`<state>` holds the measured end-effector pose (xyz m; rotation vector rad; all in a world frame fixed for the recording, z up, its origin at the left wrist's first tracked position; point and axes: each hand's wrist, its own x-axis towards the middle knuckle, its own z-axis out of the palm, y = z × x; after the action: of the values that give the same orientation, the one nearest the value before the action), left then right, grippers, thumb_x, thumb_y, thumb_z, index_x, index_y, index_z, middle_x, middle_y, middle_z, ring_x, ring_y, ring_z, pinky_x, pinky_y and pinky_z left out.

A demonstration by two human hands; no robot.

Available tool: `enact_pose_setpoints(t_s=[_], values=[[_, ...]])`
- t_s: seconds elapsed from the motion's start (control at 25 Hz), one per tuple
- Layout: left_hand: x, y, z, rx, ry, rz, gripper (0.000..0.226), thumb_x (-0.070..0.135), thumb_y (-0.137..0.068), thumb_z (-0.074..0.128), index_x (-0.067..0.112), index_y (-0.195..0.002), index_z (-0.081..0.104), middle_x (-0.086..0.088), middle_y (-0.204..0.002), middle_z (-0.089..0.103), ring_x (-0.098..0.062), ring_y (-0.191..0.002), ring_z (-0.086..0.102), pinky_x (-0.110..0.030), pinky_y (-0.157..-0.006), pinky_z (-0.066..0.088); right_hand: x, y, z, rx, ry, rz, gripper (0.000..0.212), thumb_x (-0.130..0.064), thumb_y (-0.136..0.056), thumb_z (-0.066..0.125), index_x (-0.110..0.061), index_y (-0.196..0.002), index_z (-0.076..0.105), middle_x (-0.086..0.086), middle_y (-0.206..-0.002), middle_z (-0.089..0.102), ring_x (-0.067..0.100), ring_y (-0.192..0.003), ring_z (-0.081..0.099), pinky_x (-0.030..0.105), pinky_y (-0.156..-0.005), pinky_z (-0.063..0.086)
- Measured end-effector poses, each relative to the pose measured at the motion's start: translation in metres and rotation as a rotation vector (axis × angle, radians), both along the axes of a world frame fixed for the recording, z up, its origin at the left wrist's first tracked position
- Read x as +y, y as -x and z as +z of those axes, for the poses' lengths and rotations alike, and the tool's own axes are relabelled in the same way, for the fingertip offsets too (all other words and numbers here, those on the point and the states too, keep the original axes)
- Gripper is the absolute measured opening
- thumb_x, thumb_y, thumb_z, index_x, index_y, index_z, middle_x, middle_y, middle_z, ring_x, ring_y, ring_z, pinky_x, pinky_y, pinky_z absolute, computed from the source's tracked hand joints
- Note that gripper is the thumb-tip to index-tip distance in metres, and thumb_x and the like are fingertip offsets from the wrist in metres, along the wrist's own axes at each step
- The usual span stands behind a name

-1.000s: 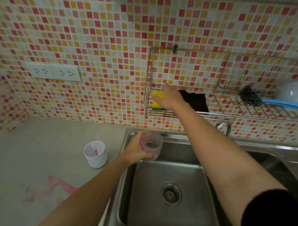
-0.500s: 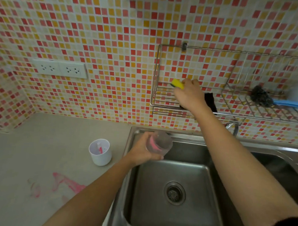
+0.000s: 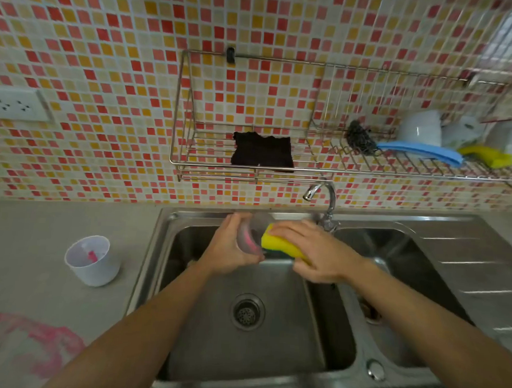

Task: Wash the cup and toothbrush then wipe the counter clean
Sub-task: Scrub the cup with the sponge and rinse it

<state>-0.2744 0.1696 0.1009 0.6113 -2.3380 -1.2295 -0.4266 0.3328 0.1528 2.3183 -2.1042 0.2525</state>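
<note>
Over the left sink basin [image 3: 271, 350] my left hand [image 3: 227, 245] grips a clear cup [image 3: 248, 237] with pink residue inside, tipped on its side with the mouth toward the right. My right hand [image 3: 314, 249] holds a yellow sponge [image 3: 279, 244] pressed against the cup's open end. A white cup [image 3: 90, 260] stands on the grey counter [image 3: 42, 228] left of the sink, with something pink inside it. A pink smear [image 3: 40, 340] marks the counter at the near left.
A wire rack [image 3: 209, 165] on the tiled wall holds a black cloth [image 3: 262, 150], a steel scourer [image 3: 360, 136], a blue cloth [image 3: 421, 149] and white cups [image 3: 422, 127]. The tap [image 3: 325, 197] stands behind my hands. A second basin [image 3: 398, 258] and drainboard lie to the right.
My right hand took the yellow sponge off the rack and brought it down to the cup's mouth. The left hand tilted the cup and shifted it right, over the basin.
</note>
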Motion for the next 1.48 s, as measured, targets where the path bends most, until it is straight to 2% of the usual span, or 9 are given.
enact_pose_setpoints(t_s=[0.08, 0.28, 0.44, 0.64, 0.84, 1.0, 1.2, 1.32, 1.48], values=[[0.024, 0.022, 0.001, 0.028, -0.008, -0.027, 0.083, 0.027, -0.053, 0.087, 0.029, -0.122, 0.042, 0.004, -0.124, 0.052, -0.010, -0.114, 0.050, -0.029, -0.095, 0.044, 0.020, 0.025, 0.005, 0.062, 0.001, 0.009, 0.068, -0.029, -0.070, 0.042, -0.016, -0.137, 0.040, 0.006, -0.140, 0.044, 0.017, -0.113, 0.039, 0.023, -0.098, 0.023], [0.061, 0.062, -0.001, 0.068, 0.095, -0.064, 0.087, 0.023, -0.058, 0.087, 0.024, -0.130, 0.038, 0.009, -0.126, 0.040, -0.006, -0.119, 0.041, -0.018, -0.100, 0.037, 0.050, 0.068, 0.005, 0.293, -0.074, 0.084, 0.069, -0.032, -0.070, 0.056, -0.021, -0.135, 0.038, 0.005, -0.140, 0.045, 0.025, -0.102, 0.047, 0.036, -0.091, 0.040], [0.066, 0.066, -0.003, 0.158, 0.213, -0.068, 0.087, 0.020, -0.061, 0.086, 0.010, -0.132, 0.038, 0.003, -0.124, 0.038, 0.001, -0.114, 0.036, 0.003, -0.095, 0.025, 0.034, 0.071, -0.004, 0.490, 0.213, 0.236, 0.044, -0.007, -0.078, 0.059, -0.017, -0.120, 0.051, 0.003, -0.124, 0.061, 0.027, -0.097, 0.058, 0.039, -0.077, 0.052], [0.059, 0.065, -0.002, 0.073, 0.253, -0.186, 0.096, 0.014, -0.064, 0.080, 0.016, -0.142, 0.023, -0.004, -0.146, 0.024, -0.004, -0.133, 0.022, -0.017, -0.111, 0.023, 0.030, 0.091, -0.004, 0.620, 0.304, 0.445, 0.024, -0.010, -0.091, 0.055, -0.014, -0.112, 0.065, 0.001, -0.111, 0.070, 0.016, -0.108, 0.062, 0.031, -0.085, 0.051], [0.035, 0.058, 0.008, -0.083, 0.059, -0.344, 0.097, 0.025, -0.058, 0.082, 0.033, -0.137, 0.027, 0.007, -0.137, 0.037, -0.009, -0.124, 0.042, -0.030, -0.103, 0.041, 0.023, 0.090, 0.004, 0.647, 0.256, 0.555, 0.022, -0.013, -0.088, 0.060, -0.016, -0.108, 0.069, -0.004, -0.107, 0.071, 0.012, -0.107, 0.063, 0.026, -0.087, 0.047], [0.032, 0.058, 0.015, -0.149, 0.292, -0.417, 0.078, 0.037, -0.055, 0.085, 0.026, -0.113, 0.034, 0.006, -0.115, 0.052, -0.008, -0.102, 0.055, -0.021, -0.082, 0.050, 0.019, 0.077, 0.004, 0.613, 0.261, 0.576, 0.022, -0.010, -0.084, 0.066, -0.012, -0.106, 0.069, -0.001, -0.107, 0.071, 0.017, -0.104, 0.064, 0.029, -0.084, 0.049], [0.039, 0.061, -0.006, 0.325, 1.031, -0.028, 0.057, 0.042, -0.082, 0.061, 0.001, -0.117, 0.043, -0.013, -0.115, 0.044, -0.028, -0.098, 0.045, -0.035, -0.081, 0.044, 0.034, 0.062, -0.008, 0.159, 0.117, 0.244, 0.056, 0.013, -0.057, 0.072, -0.005, -0.110, 0.065, 0.009, -0.101, 0.072, 0.029, -0.089, 0.065, 0.037, -0.081, 0.055], [0.049, 0.067, -0.006, 0.402, 1.116, 0.090, 0.056, 0.043, -0.087, 0.054, -0.003, -0.117, 0.046, -0.013, -0.115, 0.042, -0.027, -0.099, 0.043, -0.037, -0.079, 0.040, 0.038, 0.054, -0.010, 0.213, 0.088, 0.141, 0.061, 0.014, -0.053, 0.074, -0.003, -0.110, 0.062, 0.013, -0.103, 0.069, 0.030, -0.095, 0.064, 0.039, -0.082, 0.055], [0.059, 0.075, -0.008, 0.430, 1.133, 0.124, 0.061, 0.047, -0.083, 0.058, -0.003, -0.116, 0.046, -0.013, -0.114, 0.042, -0.027, -0.099, 0.044, -0.037, -0.080, 0.041, 0.037, 0.045, -0.007, 0.256, -0.029, 0.095, 0.041, 0.006, -0.067, 0.067, -0.002, -0.107, 0.062, 0.016, -0.106, 0.064, 0.030, -0.102, 0.057, 0.027, -0.084, 0.041]])
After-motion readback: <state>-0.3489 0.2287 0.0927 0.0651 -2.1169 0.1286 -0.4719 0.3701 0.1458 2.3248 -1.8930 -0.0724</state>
